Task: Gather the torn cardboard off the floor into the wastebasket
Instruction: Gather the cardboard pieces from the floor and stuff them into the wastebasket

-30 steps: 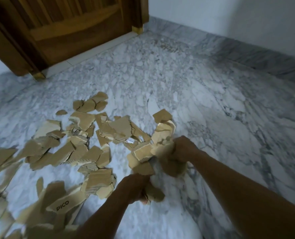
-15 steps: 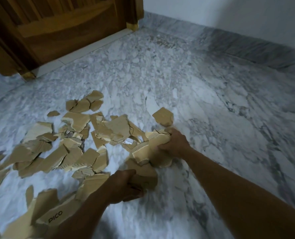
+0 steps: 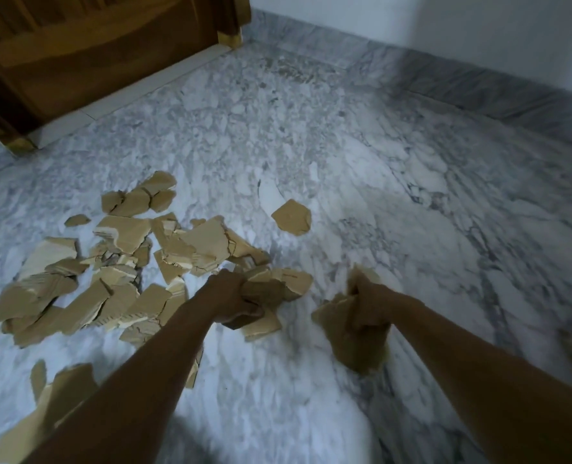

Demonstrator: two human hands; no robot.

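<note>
Several torn brown cardboard pieces (image 3: 120, 262) lie scattered over the marble floor (image 3: 345, 155) at the left. My left hand (image 3: 234, 296) grips a bunch of cardboard pieces (image 3: 278, 286) at the right edge of that pile. My right hand (image 3: 366, 304) grips a separate wad of cardboard (image 3: 355, 343), lifted a little and apart from the pile. One loose piece (image 3: 291, 216) lies alone beyond both hands. No wastebasket is in view.
A wooden door (image 3: 87, 51) with its frame stands at the far left. A white wall with a grey marble skirting (image 3: 478, 92) runs along the far right. More cardboard (image 3: 60, 396) lies near my left forearm at the bottom left.
My right hand has pulled its handful of cardboard to the right, away from the pile. My left hand has moved forward and taken hold of pieces where the right hand was.
</note>
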